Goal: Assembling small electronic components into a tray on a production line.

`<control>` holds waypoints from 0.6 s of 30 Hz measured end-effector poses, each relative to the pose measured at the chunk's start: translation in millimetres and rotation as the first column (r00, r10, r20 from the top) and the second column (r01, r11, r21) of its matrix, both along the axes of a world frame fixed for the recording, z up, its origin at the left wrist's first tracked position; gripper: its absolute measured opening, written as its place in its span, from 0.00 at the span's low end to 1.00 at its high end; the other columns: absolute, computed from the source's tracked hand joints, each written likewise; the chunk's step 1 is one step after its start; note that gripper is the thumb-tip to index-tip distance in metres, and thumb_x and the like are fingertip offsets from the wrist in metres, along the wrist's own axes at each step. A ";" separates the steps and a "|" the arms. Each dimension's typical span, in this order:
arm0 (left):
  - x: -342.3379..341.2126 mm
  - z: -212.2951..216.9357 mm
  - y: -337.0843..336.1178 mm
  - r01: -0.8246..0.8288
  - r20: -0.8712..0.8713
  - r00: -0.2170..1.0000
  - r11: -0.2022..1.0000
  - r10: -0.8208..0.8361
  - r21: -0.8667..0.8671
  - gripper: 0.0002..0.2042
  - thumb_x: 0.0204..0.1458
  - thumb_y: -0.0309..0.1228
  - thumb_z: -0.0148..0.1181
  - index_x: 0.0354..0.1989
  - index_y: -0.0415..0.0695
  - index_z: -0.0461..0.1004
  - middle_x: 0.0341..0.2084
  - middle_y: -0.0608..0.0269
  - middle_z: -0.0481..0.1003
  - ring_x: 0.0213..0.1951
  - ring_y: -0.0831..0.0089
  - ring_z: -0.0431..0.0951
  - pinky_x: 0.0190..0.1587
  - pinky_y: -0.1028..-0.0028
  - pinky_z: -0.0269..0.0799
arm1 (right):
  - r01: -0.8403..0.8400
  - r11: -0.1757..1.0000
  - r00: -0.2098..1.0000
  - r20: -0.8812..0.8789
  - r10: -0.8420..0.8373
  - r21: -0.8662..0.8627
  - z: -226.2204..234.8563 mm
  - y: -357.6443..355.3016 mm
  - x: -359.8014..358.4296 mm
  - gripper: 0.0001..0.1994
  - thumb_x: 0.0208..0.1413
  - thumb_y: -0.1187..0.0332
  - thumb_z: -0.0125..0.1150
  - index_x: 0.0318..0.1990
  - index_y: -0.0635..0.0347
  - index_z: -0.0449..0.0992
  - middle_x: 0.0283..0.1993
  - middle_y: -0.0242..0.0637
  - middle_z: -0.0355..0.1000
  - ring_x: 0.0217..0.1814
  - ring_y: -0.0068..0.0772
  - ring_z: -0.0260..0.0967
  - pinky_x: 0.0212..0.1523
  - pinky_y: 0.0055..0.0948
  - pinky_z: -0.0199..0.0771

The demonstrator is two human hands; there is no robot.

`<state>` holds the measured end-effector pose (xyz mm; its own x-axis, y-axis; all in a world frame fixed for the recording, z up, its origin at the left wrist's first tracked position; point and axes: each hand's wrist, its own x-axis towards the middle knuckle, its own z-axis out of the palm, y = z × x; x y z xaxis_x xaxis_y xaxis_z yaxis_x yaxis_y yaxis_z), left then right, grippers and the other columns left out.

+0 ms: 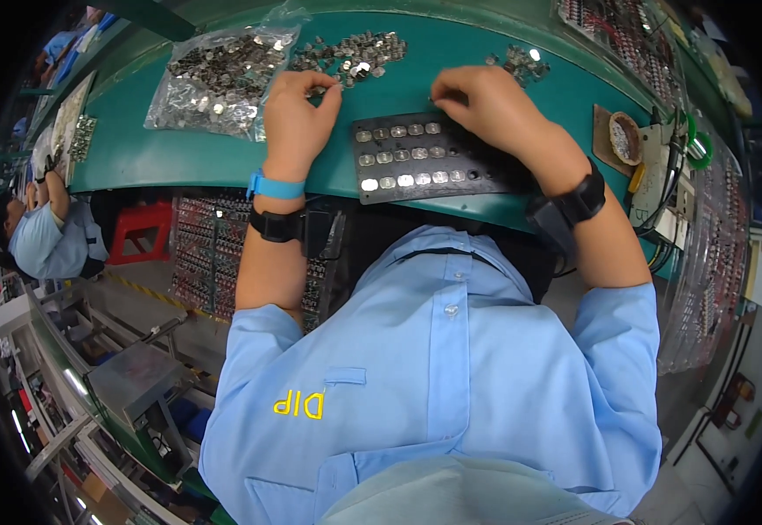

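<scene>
On the green bench lies a black tray [444, 164] with rows of small silver metal parts [419, 153] set in its left side; its far right part is hidden under my right hand and forearm. My left hand [300, 114] is closed in a pinch beside a loose pile of the same metal parts [372, 51]. Whatever its fingertips may hold is too small to make out. My right hand [488, 103] hovers over the tray's far edge, thumb and forefinger pinched together. I cannot make out what is between them.
A clear plastic bag [223, 83] full of metal parts lies left of my left hand. A smaller pile [521, 63] sits beyond my right hand. At right stand a round brown bowl [624, 138] and a green-rimmed wire spool [700, 149]. Another person [48, 232] sits far left near a red stool [140, 232].
</scene>
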<state>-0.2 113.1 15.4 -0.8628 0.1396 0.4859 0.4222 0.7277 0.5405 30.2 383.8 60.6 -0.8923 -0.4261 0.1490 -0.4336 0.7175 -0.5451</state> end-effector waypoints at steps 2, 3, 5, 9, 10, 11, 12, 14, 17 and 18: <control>0.0 -0.7 1.3 0.020 -0.014 1.000 0.998 -0.019 0.063 0.05 0.49 0.28 0.67 0.32 0.42 0.80 0.29 0.62 0.76 0.29 0.71 0.76 0.32 0.70 0.74 | -0.035 0.999 0.998 -0.058 0.036 0.024 -5.4 6.1 12.8 0.05 0.50 0.73 0.64 0.36 0.60 0.79 0.41 0.37 0.78 0.42 0.44 0.75 0.42 0.37 0.76; -0.3 -1.8 2.4 0.068 0.076 0.993 0.970 -0.088 0.233 0.04 0.51 0.27 0.66 0.33 0.41 0.79 0.30 0.62 0.77 0.29 0.73 0.76 0.32 0.73 0.73 | -0.074 0.996 0.990 -0.119 0.078 0.041 -10.7 8.4 19.0 0.06 0.50 0.74 0.63 0.36 0.61 0.79 0.43 0.38 0.77 0.44 0.43 0.75 0.43 0.37 0.76; 0.2 -1.3 6.4 0.107 0.212 0.941 0.828 -0.262 0.550 0.04 0.53 0.25 0.63 0.34 0.39 0.77 0.32 0.63 0.78 0.29 0.79 0.75 0.32 0.78 0.72 | -0.106 0.992 0.977 -0.178 0.116 0.062 -17.4 12.3 28.6 0.06 0.49 0.75 0.63 0.36 0.62 0.79 0.45 0.38 0.77 0.45 0.43 0.75 0.44 0.37 0.77; 25.9 14.1 20.3 0.084 0.319 0.866 0.740 -0.386 0.668 0.04 0.56 0.24 0.61 0.35 0.37 0.76 0.33 0.62 0.79 0.29 0.83 0.75 0.32 0.83 0.71 | -0.121 0.987 0.953 -0.267 0.144 0.102 -27.8 17.4 42.7 0.10 0.48 0.77 0.62 0.39 0.63 0.80 0.50 0.39 0.75 0.50 0.42 0.74 0.47 0.37 0.77; 34.3 19.0 21.7 0.081 0.320 0.867 0.742 -0.381 0.666 0.04 0.56 0.24 0.61 0.35 0.37 0.76 0.33 0.62 0.79 0.29 0.83 0.75 0.32 0.83 0.71 | -0.125 0.984 0.936 -0.312 0.161 0.130 -29.8 18.0 49.3 0.11 0.47 0.77 0.61 0.41 0.63 0.80 0.50 0.39 0.75 0.51 0.42 0.74 0.48 0.36 0.78; 43.0 24.5 23.5 0.043 0.333 0.861 0.709 -0.384 0.704 0.04 0.57 0.24 0.60 0.36 0.37 0.76 0.33 0.63 0.79 0.29 0.83 0.74 0.32 0.84 0.69 | -0.128 0.979 0.918 -0.356 0.177 0.158 -31.0 18.5 56.4 0.13 0.47 0.77 0.61 0.43 0.63 0.79 0.50 0.39 0.75 0.52 0.42 0.73 0.49 0.36 0.78; 50.9 28.2 25.4 0.005 0.346 0.854 0.671 -0.388 0.741 0.04 0.57 0.24 0.60 0.37 0.37 0.76 0.32 0.63 0.78 0.29 0.84 0.74 0.31 0.84 0.68 | -0.128 0.974 0.897 -0.397 0.194 0.187 -31.5 18.6 62.6 0.15 0.47 0.78 0.60 0.45 0.63 0.79 0.50 0.39 0.75 0.53 0.42 0.73 0.50 0.35 0.78; 61.2 29.9 25.4 -0.035 0.359 0.847 0.632 -0.393 0.774 0.04 0.58 0.24 0.59 0.37 0.36 0.76 0.31 0.63 0.78 0.28 0.85 0.73 0.30 0.85 0.67 | -0.096 0.982 0.903 -0.402 0.154 0.162 -30.0 17.3 74.3 0.16 0.47 0.79 0.59 0.47 0.63 0.78 0.51 0.40 0.75 0.54 0.43 0.73 0.52 0.36 0.77; 71.7 32.1 24.1 -0.046 0.388 0.820 0.627 -0.421 0.778 0.07 0.60 0.25 0.57 0.41 0.37 0.78 0.30 0.64 0.78 0.26 0.87 0.69 0.28 0.85 0.63 | -0.024 0.994 0.909 -0.411 0.066 0.108 -25.8 15.5 82.2 0.19 0.48 0.80 0.57 0.50 0.62 0.77 0.52 0.41 0.75 0.57 0.45 0.71 0.56 0.37 0.74; 73.7 31.3 23.3 -0.046 0.389 0.819 0.628 -0.421 0.777 0.07 0.60 0.25 0.57 0.41 0.37 0.78 0.30 0.64 0.78 0.26 0.87 0.69 0.28 0.85 0.63 | -0.018 0.993 0.911 -0.408 0.066 0.121 -24.5 13.0 81.1 0.20 0.48 0.80 0.57 0.51 0.62 0.77 0.53 0.41 0.74 0.58 0.45 0.70 0.59 0.39 0.72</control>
